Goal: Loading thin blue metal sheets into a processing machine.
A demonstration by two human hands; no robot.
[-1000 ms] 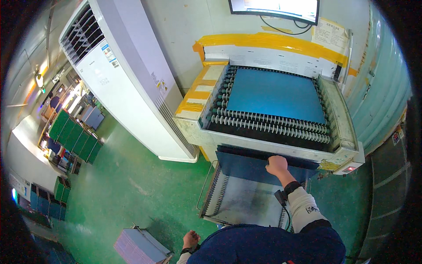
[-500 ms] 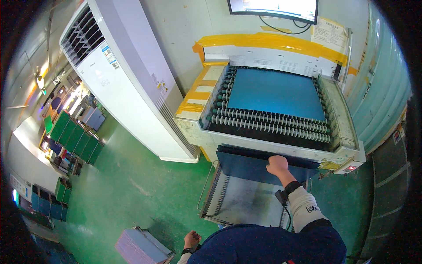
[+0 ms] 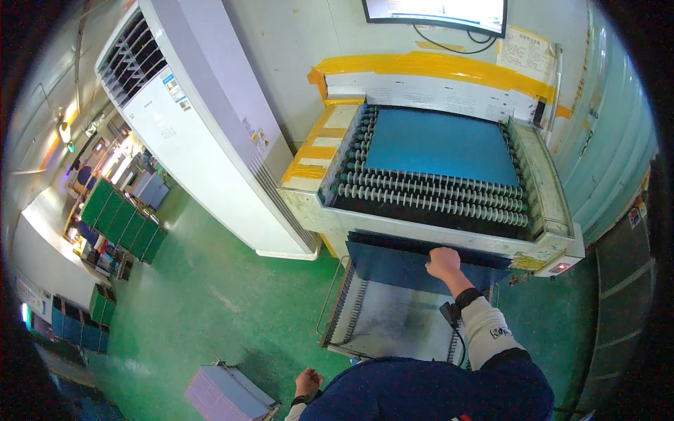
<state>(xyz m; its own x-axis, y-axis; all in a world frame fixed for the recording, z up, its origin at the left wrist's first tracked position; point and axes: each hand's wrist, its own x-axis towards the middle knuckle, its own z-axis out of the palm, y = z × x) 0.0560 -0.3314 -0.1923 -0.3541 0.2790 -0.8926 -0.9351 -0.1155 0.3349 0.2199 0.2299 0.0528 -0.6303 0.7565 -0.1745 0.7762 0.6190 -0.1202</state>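
Observation:
My right hand [image 3: 444,265] is closed on the upper edge of a dark blue panel [image 3: 386,265]. That panel stands upright in a slotted rack [image 3: 397,316], close against the front of a roller machine. My fingertips are partly hidden by the hand itself. Low in the view, beside my body, my left hand [image 3: 307,383] hangs in a loose fist with nothing visible in it. On the machine's rollers [image 3: 435,200] lies a flat blue panel [image 3: 442,144]. Another dark panel edge shows just behind the gripped one.
Left of the roller machine [image 3: 302,186] stands a tall white air conditioner [image 3: 203,140]. A screen [image 3: 435,10] hangs on the wall above. Behind my left hand is a stack of grey panels [image 3: 228,394]. Racks of green panels [image 3: 119,217] and co-workers are far left.
The blue panel on the rollers has slid slightly away from me. My hands and the gripped panel have hardly moved. A co-worker shows more clearly at far left.

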